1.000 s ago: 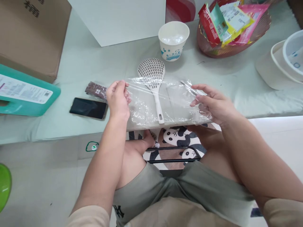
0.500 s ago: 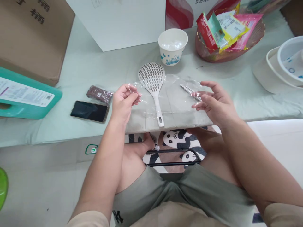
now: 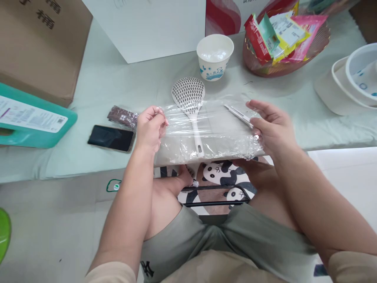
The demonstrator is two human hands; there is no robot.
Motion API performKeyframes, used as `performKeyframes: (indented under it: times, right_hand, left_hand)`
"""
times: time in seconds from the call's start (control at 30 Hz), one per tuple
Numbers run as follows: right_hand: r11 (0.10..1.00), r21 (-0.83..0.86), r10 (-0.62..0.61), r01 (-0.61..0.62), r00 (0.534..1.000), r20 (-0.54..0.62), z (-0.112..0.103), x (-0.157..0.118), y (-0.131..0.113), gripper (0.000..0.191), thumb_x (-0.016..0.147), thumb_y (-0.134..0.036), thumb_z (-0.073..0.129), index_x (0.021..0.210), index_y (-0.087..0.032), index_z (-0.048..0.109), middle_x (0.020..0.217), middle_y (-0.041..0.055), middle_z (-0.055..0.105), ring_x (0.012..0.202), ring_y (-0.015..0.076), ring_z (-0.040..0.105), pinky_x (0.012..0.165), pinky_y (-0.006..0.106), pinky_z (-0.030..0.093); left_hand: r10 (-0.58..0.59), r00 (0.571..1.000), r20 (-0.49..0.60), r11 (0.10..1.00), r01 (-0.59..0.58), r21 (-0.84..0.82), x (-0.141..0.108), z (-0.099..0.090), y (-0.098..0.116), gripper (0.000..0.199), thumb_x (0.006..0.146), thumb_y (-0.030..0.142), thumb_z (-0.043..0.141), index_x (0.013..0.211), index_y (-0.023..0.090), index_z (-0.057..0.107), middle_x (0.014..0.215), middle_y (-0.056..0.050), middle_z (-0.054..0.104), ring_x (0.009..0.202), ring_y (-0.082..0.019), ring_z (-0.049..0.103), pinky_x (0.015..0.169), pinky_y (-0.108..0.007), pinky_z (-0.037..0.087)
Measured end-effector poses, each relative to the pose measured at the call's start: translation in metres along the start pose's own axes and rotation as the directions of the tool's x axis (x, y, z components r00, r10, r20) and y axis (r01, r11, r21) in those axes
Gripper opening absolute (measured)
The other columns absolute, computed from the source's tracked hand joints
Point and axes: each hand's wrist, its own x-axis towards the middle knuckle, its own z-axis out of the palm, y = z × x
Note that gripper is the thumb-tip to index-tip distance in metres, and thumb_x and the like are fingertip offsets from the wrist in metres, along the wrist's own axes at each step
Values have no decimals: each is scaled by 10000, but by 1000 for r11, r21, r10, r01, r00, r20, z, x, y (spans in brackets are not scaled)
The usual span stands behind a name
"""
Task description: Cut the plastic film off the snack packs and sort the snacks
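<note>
A clear plastic film (image 3: pixel 218 137) is stretched between my two hands, its lower part crinkled along the table's front edge. My left hand (image 3: pixel 150 127) pinches the film's left side, thumb against curled fingers. At the right side, my right hand (image 3: pixel 272 125) grips the film between thumb and fingers, with the index finger more extended. Beneath the film, a white slotted skimmer (image 3: pixel 188 94) lies with its handle toward me. A slim white and silver pen-like tool (image 3: pixel 237 114) also shows through the film, one end close to my right fingers.
Left of my hands lie a phone (image 3: pixel 111 138) and a brown wrapped packet (image 3: pixel 122 117). Farther back stand a paper bucket (image 3: pixel 215 59), a white box (image 3: pixel 153 31) and a basket (image 3: pixel 285 70) of snack packets. A teal container (image 3: pixel 38 133) stands left, white tubs (image 3: pixel 332 88) right.
The film has been drawn tauter and its crinkled lower part now spreads toward the table's front edge. My left hand has shifted slightly left; my right fingers have closed more.
</note>
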Motion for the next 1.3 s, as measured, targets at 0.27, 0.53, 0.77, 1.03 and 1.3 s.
performKeyframes:
  times: [0.27, 0.53, 0.77, 1.03, 1.3]
  right_hand:
    - [998, -9, -61, 60, 984, -165, -5, 10, 11, 264, 764, -192, 660, 996, -289, 740, 1172, 47, 745, 495, 77, 494, 428, 280, 329]
    - [989, -47, 143, -137, 977, 155, -3, -1, 0, 506, 828, -400, 759, 1309, -303, 636, 816, 7, 769, 381, 71, 341, 365, 269, 276]
    - [921, -373, 121, -111, 993, 4, -1, 0, -7, 479, 775, -174, 671, 1244, -264, 708, 651, -27, 740, 370, 93, 424, 413, 281, 380]
    - [989, -143, 24, -30, 999, -38, -9, 8, 3, 278, 773, -161, 616, 1004, -274, 720, 635, -20, 700, 426, 116, 523, 433, 278, 428]
    - [998, -70, 17, -1, 974, 228, -8, -5, -7, 489, 767, -306, 761, 1250, -303, 680, 984, 25, 767, 555, 107, 548, 492, 275, 459]
  left_hand:
    - [25, 999, -38, 999, -26, -19, 4, 3, -5, 250, 646, 70, 660, 657, 221, 461, 458, 52, 551, 350, -40, 293, 360, -171, 115]
    - [18, 1000, 5, 999, -18, -37, 2, -1, -4, 239, 651, 127, 712, 651, 223, 493, 477, 43, 522, 374, -53, 313, 348, -194, 116]
    - [91, 996, 12, 995, -91, -31, 4, -1, -8, 209, 639, 110, 676, 632, 221, 499, 471, 46, 528, 377, -56, 314, 351, -189, 119]
    - [99, 993, -60, 995, -100, -8, 7, -4, -9, 257, 699, 139, 698, 625, 218, 465, 467, 35, 522, 391, -55, 318, 371, -198, 129]
    - [189, 980, 58, 981, -191, 31, 5, -14, -12, 540, 709, 36, 635, 1159, 298, 494, 741, 64, 713, 372, -37, 304, 416, -245, 124]
